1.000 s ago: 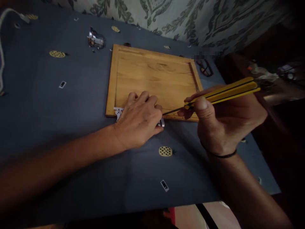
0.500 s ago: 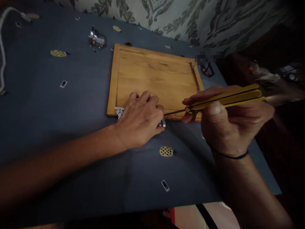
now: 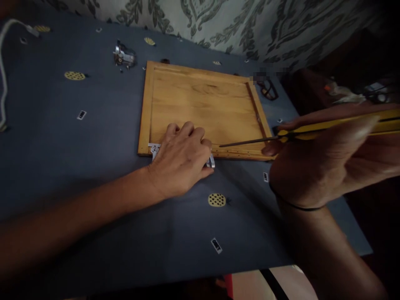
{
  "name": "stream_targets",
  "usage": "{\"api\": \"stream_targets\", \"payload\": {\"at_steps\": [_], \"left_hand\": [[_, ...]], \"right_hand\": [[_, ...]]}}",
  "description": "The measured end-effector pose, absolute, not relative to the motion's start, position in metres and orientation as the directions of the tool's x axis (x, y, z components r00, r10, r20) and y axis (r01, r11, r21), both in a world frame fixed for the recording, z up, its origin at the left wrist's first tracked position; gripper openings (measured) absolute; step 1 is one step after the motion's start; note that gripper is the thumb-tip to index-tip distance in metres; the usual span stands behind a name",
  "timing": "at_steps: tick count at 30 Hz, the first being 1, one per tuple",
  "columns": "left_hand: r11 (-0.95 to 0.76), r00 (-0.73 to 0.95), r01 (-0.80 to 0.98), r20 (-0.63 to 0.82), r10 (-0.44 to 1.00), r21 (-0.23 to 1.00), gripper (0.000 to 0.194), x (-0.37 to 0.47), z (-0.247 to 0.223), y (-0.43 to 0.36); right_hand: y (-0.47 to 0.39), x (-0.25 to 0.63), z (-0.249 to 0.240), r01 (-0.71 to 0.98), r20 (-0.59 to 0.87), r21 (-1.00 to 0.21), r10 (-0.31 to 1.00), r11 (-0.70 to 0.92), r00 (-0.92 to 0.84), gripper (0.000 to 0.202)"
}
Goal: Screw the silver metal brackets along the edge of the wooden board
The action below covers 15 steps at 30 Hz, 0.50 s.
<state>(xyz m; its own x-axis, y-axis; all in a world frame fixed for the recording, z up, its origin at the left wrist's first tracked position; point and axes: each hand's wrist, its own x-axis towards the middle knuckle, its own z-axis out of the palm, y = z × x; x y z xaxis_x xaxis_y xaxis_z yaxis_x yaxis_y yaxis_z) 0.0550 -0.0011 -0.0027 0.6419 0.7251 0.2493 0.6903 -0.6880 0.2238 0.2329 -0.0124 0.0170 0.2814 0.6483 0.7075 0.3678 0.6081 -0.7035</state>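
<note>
My left hand (image 3: 184, 160) is closed over a metal hinge (image 3: 154, 149) at the near edge of a framed wooden panel (image 3: 200, 104). Parts of the metal show on both sides of the hand; the middle is hidden under it. In my right hand (image 3: 315, 166) is a screwdriver (image 3: 331, 128) with a yellow and black handle, fingers and thumb around it. Its thin dark shaft points left across the panel's near rail, and the tip is a little right of my left hand, apart from the metal.
Another metal hinge-like part (image 3: 124, 56) lies behind the panel's left corner. Glasses with dark frames (image 3: 268, 89) rest by the far right corner. A white cable (image 3: 3, 75) runs along the left on the blue patterned cloth (image 3: 103, 175). Patterned wallpaper rises behind.
My right hand has drawn the screwdriver back to the right, so its tip has come away from my left hand. The left hand stays over the hinge. The view shifted slightly.
</note>
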Motion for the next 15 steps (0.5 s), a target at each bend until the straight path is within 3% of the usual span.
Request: {"api": "stream_targets", "payload": {"at_steps": [5, 15], "left_hand": [[-0.679, 0.641, 0.699, 0.223, 0.734, 0.225, 0.027, 0.056, 0.000, -0.001], [-0.687, 0.643, 0.693, 0.245, 0.726, 0.217, 0.027, 0.056, -0.001, 0.000]], "right_hand": [[-0.012, 0.235, 0.011, 0.483, 0.757, -0.619, 0.634, 0.620, 0.156, 0.033], [-0.014, 0.238, 0.006, 0.426, 0.700, -0.662, 0.712, 0.616, 0.059, 0.014]]}}
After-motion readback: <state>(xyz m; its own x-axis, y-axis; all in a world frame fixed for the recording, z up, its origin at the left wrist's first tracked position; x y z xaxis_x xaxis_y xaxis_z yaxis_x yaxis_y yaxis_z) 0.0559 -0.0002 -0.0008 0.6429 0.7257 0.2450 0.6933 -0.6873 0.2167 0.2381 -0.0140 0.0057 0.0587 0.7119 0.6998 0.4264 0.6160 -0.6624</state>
